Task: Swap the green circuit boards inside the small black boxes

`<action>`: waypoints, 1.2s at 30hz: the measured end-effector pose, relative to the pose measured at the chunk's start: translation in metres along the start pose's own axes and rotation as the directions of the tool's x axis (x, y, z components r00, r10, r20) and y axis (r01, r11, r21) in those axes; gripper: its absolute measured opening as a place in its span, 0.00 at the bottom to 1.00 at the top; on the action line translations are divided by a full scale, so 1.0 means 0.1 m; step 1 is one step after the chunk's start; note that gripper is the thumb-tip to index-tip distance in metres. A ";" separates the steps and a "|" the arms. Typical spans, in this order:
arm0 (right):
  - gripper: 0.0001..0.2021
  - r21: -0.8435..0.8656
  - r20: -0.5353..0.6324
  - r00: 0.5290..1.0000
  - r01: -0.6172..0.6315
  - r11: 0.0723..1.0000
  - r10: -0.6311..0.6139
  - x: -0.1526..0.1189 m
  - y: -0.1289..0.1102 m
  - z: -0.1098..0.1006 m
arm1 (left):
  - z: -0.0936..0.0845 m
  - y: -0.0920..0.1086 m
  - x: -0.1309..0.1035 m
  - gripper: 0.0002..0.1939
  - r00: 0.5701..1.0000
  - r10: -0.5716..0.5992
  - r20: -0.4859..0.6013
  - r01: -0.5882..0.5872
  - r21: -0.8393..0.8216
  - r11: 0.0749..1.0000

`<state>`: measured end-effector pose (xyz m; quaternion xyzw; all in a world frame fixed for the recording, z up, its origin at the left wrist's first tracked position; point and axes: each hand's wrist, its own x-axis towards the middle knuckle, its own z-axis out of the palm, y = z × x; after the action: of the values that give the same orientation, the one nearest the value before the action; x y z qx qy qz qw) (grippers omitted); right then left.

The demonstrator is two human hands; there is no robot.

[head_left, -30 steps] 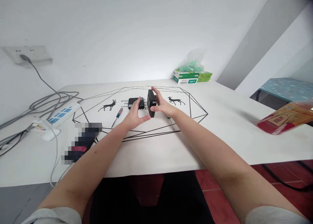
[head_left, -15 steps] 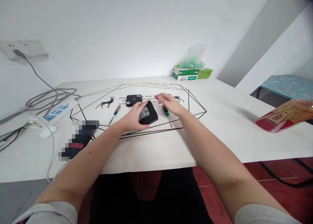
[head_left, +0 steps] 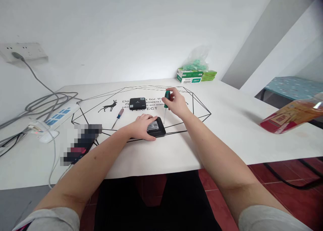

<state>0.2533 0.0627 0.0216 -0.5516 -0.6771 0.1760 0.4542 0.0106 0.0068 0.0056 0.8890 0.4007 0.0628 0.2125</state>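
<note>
My left hand (head_left: 144, 126) is closed over the left side of a black box-shaped device (head_left: 158, 127) with a white label on its upper face, which lies on the table. Fingers of my right hand (head_left: 174, 101) pinch the green and black handle of a screwdriver (head_left: 167, 95). Its thin shaft points down, with the tip just above or behind the device's far right corner; whether it touches anything I cannot tell. Behind my left hand lies a second flat black box (head_left: 137, 103) with small stickers. A second screwdriver (head_left: 120, 114), with a blue and reddish handle, rests to the left.
A power strip (head_left: 63, 115) with grey cables and a blurred-out dark object (head_left: 84, 143) lie on the left. Green and white boxes (head_left: 189, 74) under a plastic bag stand against the wall. At right is a bottle (head_left: 290, 118) with a red and orange label on the white table (head_left: 227, 136).
My right hand has picked up the green screwdriver from the table and holds it upright. The device under my left hand has come nearer to me and now lies flatter.
</note>
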 end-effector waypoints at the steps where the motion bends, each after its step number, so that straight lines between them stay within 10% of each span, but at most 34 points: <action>1: 0.23 0.076 -0.088 0.994 0.067 0.995 -0.060 -0.01 -0.03 0.01 | -0.01 0.01 0.00 0.59 0.999 0.004 0.033 -0.005 0.026 1.000; 6: 0.22 0.136 -0.266 0.914 0.349 0.927 -0.305 -0.09 -0.09 0.10 | -0.06 0.05 0.00 0.61 0.996 -0.002 0.086 -0.002 0.055 0.998; 19: 0.20 0.134 -0.145 0.865 0.497 0.857 -0.479 -0.21 -0.10 0.21 | -0.04 0.01 0.01 0.59 0.994 0.013 0.106 -0.020 0.068 0.998; 28: 0.21 0.618 -0.148 0.974 0.225 0.753 -0.170 -0.19 -0.20 0.30 | -0.05 0.01 -0.01 0.60 0.991 -0.022 0.133 0.013 0.067 0.998; 36: 0.20 0.809 0.083 0.984 0.026 0.588 -0.158 -0.22 -0.31 0.17 | -0.06 0.00 -0.01 0.61 0.990 -0.013 0.141 0.002 0.083 0.997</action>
<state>0.2209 0.0374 0.0262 -0.2369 -0.5837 0.4786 0.6116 0.0086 0.0083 0.0111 0.8978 0.3902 -0.0179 0.2035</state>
